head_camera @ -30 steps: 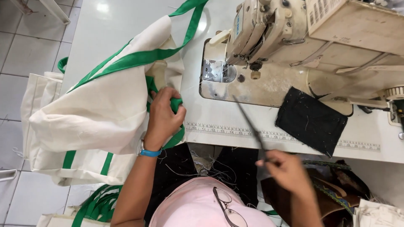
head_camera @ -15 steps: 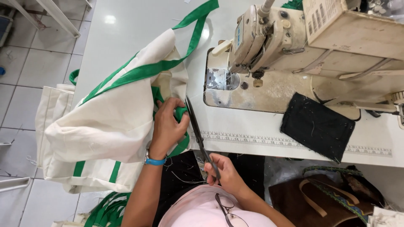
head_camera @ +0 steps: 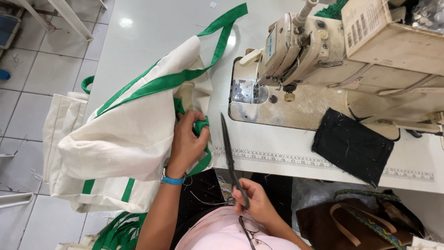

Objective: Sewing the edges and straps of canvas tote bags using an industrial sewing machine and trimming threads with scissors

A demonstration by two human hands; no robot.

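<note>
The right hand [head_camera: 255, 203], out to the side a second ago, has come in close to the body and now sits low in the view. It is closed around the handles of a pair of dark scissors [head_camera: 230, 155], and the long blades have swung up to point toward the left hand; whether the blades are parted I cannot tell from this angle. That puts the cutting tool right beside the work, so trimming looks close.

The left hand [head_camera: 187, 143] has hardly moved. It is clamped on a bunch of green strap [head_camera: 200, 126] at the edge of the cream tote bag [head_camera: 125, 139], which lies over the left part of the desk [head_camera: 152, 32]. The scissor tips stand just right of that strap, not touching it.

Farther off, the sewing machine [head_camera: 300, 51] stands idle.
</note>
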